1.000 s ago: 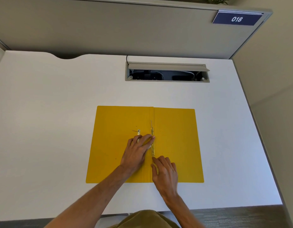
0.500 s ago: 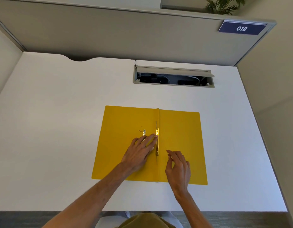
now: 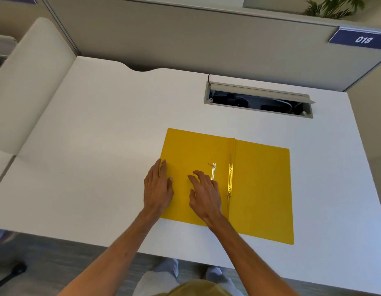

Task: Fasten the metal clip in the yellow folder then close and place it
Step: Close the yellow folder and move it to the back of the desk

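Note:
The yellow folder point(image 3: 262, 189) lies open and flat on the white desk point(image 3: 99, 157). Its gold metal clip point(image 3: 229, 180) runs along the spine crease. A loose silver metal bar point(image 3: 213, 170) lies on the left flap just beside it. My left hand point(image 3: 157, 189) is at the left flap's outer edge, fingers at the edge and thumb on top of the flap. With fingers spread, my right hand point(image 3: 204, 191) rests on the left flap, holding nothing. Its fingertips are close to the silver bar's near end.
An open cable hatch point(image 3: 258, 99) is sunk into the desk behind the folder. A grey partition with a "018" sign point(image 3: 360, 39) stands along the back. The desk's front edge runs just below the folder, and a padded side panel point(image 3: 31, 82) rises at the left.
My left hand has moved from the clip out to the left flap's edge. My right hand has crossed from the right flap onto the left flap. The view has swung left.

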Tool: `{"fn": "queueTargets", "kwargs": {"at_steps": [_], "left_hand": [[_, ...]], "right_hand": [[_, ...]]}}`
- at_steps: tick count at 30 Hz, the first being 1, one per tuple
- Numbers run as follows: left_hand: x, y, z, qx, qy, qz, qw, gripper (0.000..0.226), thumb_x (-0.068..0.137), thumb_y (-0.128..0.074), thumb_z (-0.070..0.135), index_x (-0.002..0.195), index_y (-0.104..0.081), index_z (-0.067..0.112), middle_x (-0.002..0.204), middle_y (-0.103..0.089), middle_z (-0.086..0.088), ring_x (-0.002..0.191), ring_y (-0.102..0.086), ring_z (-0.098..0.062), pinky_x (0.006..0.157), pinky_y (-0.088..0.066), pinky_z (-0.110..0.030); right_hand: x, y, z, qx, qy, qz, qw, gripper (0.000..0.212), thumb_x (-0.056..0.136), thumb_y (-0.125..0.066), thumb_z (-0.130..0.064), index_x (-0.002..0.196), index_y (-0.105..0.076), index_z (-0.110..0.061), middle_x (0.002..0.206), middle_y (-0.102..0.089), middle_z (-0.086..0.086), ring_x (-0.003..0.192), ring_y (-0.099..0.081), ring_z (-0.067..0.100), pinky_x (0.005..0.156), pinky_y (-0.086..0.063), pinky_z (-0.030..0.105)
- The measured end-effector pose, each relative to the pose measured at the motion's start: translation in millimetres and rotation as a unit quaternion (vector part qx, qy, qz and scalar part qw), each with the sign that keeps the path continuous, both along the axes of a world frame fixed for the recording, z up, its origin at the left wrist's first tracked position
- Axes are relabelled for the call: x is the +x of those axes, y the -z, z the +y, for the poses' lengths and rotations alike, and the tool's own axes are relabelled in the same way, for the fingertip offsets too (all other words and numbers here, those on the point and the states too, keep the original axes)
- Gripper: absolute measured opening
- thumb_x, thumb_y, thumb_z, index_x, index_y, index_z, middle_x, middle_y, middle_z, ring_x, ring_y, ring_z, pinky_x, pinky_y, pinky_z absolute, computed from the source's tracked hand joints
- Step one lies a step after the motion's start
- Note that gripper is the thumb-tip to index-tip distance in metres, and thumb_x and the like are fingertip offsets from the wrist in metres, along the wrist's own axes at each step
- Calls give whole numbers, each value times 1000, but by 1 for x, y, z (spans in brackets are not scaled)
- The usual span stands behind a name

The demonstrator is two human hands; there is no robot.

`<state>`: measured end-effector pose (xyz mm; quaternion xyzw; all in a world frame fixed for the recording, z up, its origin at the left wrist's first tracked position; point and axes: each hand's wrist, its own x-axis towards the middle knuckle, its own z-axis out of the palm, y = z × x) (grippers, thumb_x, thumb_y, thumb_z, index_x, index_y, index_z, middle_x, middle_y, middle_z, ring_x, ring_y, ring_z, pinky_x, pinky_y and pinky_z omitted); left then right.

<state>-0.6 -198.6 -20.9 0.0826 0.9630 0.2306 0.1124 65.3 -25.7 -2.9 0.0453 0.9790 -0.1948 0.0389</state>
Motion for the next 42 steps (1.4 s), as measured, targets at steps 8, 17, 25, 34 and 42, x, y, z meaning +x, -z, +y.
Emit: {"fn": "queueTargets", "kwargs": {"at_steps": [8, 17, 25, 34, 42], "left_hand": [[-1, -6, -17, 96, -61, -52, 992, 63, 111, -53, 19, 168, -28, 9, 162, -44, -19, 144, -44, -40, 116, -45, -55], [-30, -39, -14, 294, -303, -150, 894, 45, 106, -65, 22, 149, -60, 13, 134, -68, -7, 130, -62, -31, 111, -50, -47], [-37, -113, 9, 381, -244, -128, 882, 33, 109, -59, 44, 131, -74, 25, 125, -77, -3, 116, -74, -30, 98, -63, -55], [5, -172, 118, 445, -84, -146, 880, 47, 115, -32, 57, 120, -75, 37, 100, -81, 9, 82, -79, -8, 60, -62, -21], [65, -122, 203, 323, 109, -58, 938, 45, 115, -37, 54, 156, -51, 41, 155, -56, 12, 141, -56, -11, 112, -55, -45]], "right_hand": [[-16, 9, -18, 14, 28, -54, 998, 62, 96, -64, -23, 156, -46, -20, 167, -38, 5, 152, -39, 26, 114, -45, 46], [-16, 0, -21, -23, 28, -77, 996, 63, 97, -65, -26, 156, -45, -20, 165, -39, 3, 150, -40, 26, 112, -49, 48], [2, -77, 0, -191, 93, 42, 976, 40, 102, -62, -42, 141, -62, -33, 142, -62, -13, 117, -66, 6, 86, -63, 41], [43, -176, 72, -292, 168, 101, 936, 41, 93, -56, -75, 104, -74, -40, 104, -75, -27, 94, -70, -3, 73, -62, 24], [97, -172, 168, -364, 320, 101, 869, 18, 98, -72, -44, 89, -77, -29, 84, -76, -10, 70, -73, 17, 59, -63, 36]]}}
